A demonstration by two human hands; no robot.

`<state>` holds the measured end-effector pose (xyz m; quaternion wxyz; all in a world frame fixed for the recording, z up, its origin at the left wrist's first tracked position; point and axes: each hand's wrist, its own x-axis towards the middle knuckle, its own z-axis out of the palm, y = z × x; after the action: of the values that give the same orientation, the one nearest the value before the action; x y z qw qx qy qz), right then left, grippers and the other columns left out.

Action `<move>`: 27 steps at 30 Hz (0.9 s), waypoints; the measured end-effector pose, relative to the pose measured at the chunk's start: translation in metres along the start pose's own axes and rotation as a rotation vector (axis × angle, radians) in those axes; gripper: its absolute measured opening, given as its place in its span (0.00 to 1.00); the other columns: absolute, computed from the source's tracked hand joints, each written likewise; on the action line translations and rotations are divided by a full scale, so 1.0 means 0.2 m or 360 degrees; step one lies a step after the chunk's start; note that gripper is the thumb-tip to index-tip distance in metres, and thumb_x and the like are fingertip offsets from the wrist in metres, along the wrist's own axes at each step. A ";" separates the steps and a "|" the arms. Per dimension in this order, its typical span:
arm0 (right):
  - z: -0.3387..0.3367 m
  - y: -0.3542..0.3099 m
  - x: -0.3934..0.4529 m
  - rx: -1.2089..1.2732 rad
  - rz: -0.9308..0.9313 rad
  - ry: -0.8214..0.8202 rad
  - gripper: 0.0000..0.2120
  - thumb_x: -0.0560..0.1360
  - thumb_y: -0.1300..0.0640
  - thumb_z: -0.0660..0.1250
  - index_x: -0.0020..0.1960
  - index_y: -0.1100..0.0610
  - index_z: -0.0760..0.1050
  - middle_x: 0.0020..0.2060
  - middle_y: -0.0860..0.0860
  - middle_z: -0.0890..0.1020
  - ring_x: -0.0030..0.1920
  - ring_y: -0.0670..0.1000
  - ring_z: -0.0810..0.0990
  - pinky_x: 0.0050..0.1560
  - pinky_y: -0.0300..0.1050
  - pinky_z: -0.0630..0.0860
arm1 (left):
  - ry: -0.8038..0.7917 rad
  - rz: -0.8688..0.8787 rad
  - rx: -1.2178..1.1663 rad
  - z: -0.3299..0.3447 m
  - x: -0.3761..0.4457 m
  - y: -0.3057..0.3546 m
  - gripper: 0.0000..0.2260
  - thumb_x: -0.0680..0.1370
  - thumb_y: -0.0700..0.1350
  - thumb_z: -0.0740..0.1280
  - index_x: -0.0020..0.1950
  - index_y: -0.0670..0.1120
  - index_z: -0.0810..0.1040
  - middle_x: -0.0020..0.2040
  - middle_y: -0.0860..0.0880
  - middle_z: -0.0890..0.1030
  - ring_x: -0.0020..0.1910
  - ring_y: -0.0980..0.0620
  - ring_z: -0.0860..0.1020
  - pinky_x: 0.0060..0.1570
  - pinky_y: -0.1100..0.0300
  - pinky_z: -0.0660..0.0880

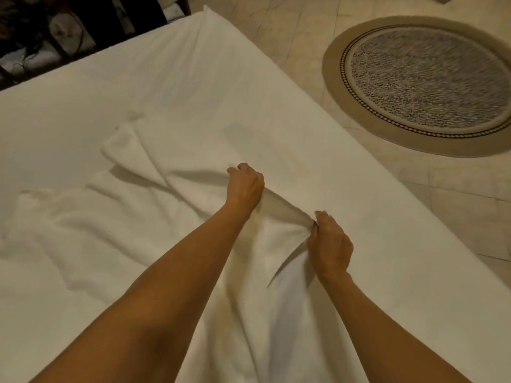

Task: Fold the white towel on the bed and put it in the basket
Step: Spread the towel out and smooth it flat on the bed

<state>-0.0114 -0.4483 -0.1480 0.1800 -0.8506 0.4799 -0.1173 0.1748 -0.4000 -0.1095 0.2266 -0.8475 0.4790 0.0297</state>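
The white towel (154, 189) is lying rumpled on the bed (193, 87), spreading leftward and away from both hands. The left hand (244, 183) is gripping its edge farther out; the right hand (329, 241) is pinching the same edge nearer the person. The basket is not showing.

One white towel (154, 172) lies rumpled on one bed (69, 120). Two bare hands are in view: one left hand (244, 186) and one right hand (330, 244), each gripping the towel's edge. One round rug (423, 87) lies on the tiled floor (276, 26). One dark bed frame (96, 40) shows at the top left.
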 end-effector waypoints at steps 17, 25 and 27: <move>-0.22 0.83 0.26 -0.0764 0.0378 -0.0234 0.20 0.78 0.60 0.56 0.69 0.58 0.68 0.68 0.58 0.71 0.72 0.58 0.63 0.74 0.56 0.46 | 0.0055 0.0438 -0.0927 -0.15 0.48 0.93 0.31 0.77 0.27 0.55 0.77 0.41 0.47 0.77 0.39 0.41 0.76 0.39 0.44 0.72 0.49 0.61; -0.04 0.74 0.22 -0.0651 0.0035 0.0025 0.33 0.72 0.62 0.55 0.76 0.60 0.51 0.76 0.60 0.53 0.76 0.57 0.47 0.73 0.58 0.37 | 0.0225 0.0188 -0.0841 0.09 0.36 0.95 0.32 0.81 0.57 0.46 0.76 0.40 0.40 0.78 0.41 0.40 0.77 0.45 0.42 0.75 0.48 0.45; -0.03 0.72 0.21 -0.0704 -0.0006 0.0014 0.34 0.71 0.62 0.53 0.76 0.60 0.51 0.76 0.59 0.52 0.77 0.56 0.44 0.73 0.59 0.36 | 0.0180 0.0230 -0.0832 0.13 0.35 0.94 0.32 0.78 0.59 0.38 0.77 0.42 0.40 0.78 0.43 0.41 0.77 0.46 0.41 0.74 0.47 0.42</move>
<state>-0.1035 -0.5542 -0.2023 -0.0131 -0.8698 0.4931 -0.0132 0.0621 -0.5272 -0.2180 -0.0297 -0.8412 0.5262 0.1210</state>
